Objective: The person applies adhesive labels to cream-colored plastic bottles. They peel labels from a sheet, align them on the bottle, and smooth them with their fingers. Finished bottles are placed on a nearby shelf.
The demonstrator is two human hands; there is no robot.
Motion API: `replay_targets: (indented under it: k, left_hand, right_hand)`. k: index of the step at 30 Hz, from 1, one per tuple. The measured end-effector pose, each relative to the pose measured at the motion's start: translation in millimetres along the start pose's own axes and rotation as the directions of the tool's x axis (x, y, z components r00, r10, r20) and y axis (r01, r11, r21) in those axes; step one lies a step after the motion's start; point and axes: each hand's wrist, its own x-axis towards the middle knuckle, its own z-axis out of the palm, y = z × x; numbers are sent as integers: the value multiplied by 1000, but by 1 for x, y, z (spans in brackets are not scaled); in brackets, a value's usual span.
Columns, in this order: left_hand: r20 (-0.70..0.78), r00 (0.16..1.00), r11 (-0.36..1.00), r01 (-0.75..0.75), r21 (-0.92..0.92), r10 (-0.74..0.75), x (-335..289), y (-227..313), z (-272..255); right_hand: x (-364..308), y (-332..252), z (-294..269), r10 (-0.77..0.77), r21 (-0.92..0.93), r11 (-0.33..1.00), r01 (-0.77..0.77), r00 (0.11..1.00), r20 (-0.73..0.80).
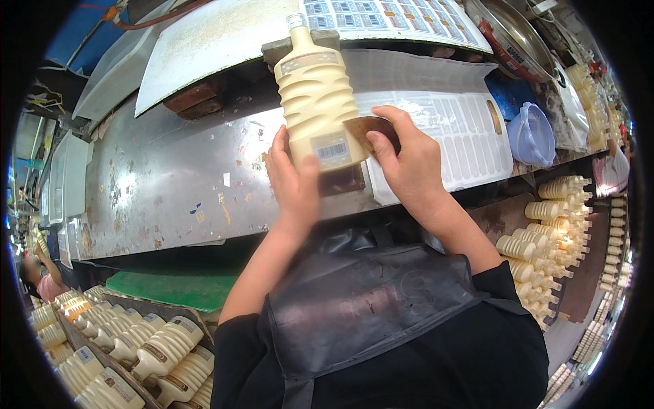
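Black apron [368,307] foremost, the left hand [294,184] cups a cream bottle [320,109] over a metal bench [157,184]; the right hand [412,160] pinches a dark plate [376,129]; probably light and stiff, the bottle suits gripping by its ridges [315,86].

Barcode label [331,150] on cream bottle [316,88]

The bottle [317,102] lies over the worktable [157,184], neck away from the person, between the left hand [294,184] and the right hand [417,160], which holds a scraper [375,129]. A label sheet [388,19] lies beyond; rightward come a plastic panel [470,140], then a bucket [531,140]. Bottle rows [167,347] flank both sides
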Motion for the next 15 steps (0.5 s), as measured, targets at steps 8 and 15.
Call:
replay_targets:
  k: [8, 15]
  left_hand:
    - [-53, 998, 988, 35, -153, -43, -2, -6, -3]
    - [-23, 991, 935, 118, -336, -133, 0, -4, -10]
  right_hand:
    - [-16, -15, -11, -585, 42, 811, 584, 805, 103]
    - [-2, -21, -9, -489, -16, 872, 489, 871, -40]
